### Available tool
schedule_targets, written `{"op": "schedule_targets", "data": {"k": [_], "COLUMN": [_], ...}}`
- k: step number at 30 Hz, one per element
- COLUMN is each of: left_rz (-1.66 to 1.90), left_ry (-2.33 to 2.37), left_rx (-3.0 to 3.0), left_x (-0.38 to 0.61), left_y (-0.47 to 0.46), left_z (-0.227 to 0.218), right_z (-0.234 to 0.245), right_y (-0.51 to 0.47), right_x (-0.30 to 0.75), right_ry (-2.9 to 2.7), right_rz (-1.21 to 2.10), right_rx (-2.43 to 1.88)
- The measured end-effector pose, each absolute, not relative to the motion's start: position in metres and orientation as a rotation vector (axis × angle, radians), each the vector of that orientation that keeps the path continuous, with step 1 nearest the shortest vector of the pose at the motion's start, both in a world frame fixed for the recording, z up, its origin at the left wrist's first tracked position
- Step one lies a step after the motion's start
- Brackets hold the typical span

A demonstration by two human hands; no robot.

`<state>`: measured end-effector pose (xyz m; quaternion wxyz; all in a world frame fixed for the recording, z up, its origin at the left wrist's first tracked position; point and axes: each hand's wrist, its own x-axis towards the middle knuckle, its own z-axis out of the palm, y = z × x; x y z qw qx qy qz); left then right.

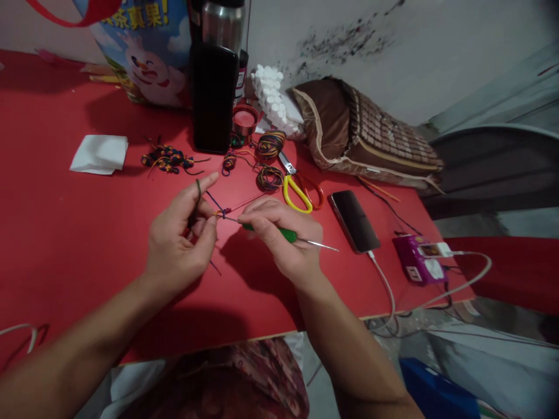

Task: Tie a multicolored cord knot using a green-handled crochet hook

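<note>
Pinched between thumb and fingers of my left hand (pixel 181 235) is a small piece of multicolored yarn work (pixel 224 213). A dark strand loops around the raised index finger of that hand. My right hand (pixel 290 247) grips a crochet hook (pixel 287 234) by its green handle; one thin metal end reaches the yarn work, and another pokes out behind the hand. A strand runs from the work toward a wound yarn bundle (pixel 269 178). Behind that lies a yarn ball (pixel 271 144), with yellow-and-red-handled scissors (pixel 297 196) to its right.
Multicolored knotted yarn pieces (pixel 168 158) lie near a folded white tissue (pixel 99 154). A black phone-shaped object (pixel 215 99) stands upright before a steel bottle (pixel 223 23). To the right are a charging phone (pixel 354 221), a purple box (pixel 417 259) and a brown cushion (pixel 371 128).
</note>
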<state>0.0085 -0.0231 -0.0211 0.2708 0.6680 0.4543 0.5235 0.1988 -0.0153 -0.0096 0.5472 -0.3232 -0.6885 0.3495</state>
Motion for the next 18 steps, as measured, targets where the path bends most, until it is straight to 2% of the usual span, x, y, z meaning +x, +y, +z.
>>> {"op": "schedule_targets", "data": {"k": [18], "left_rz": [1.307], "left_ry": [1.418], "left_rx": [2.022], "left_x": [0.0071], "left_y": [-0.0223], "left_z": [-0.0196], "right_z": [-0.0131], "right_y": [-0.0208], "right_x": [0.1933], "right_ry": [-1.753], "right_rz": [0.657], "right_rx": [-0.759]}}
